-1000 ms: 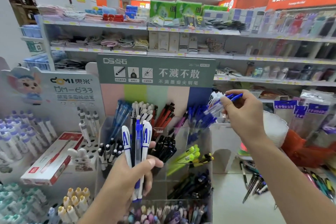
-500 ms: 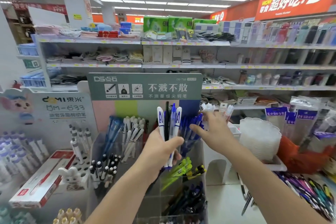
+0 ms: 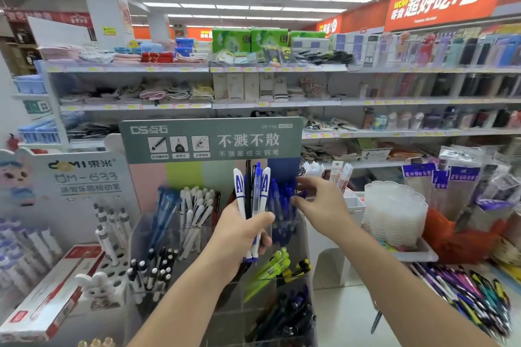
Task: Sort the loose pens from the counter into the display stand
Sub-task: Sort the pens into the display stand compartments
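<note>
The left hand (image 3: 239, 236) has its grip wrapped tight around a bunch of pens (image 3: 252, 200), white and blue ones with a dark one among them, held upright in front of the clear display stand (image 3: 197, 239). At about three o'clock from that bunch, the right hand (image 3: 321, 205) reaches toward the stand's back right compartment, its grip loose and holding nothing, fingertips touching or nearly touching the blue pens (image 3: 284, 200) standing there. Whether they actually touch is hard to tell. At ten o'clock from the left hand stand white pens (image 3: 197, 205) in their own compartment. Down at four o'clock, more loose pens (image 3: 465, 293) lie spread on the table (image 3: 344, 315).
</note>
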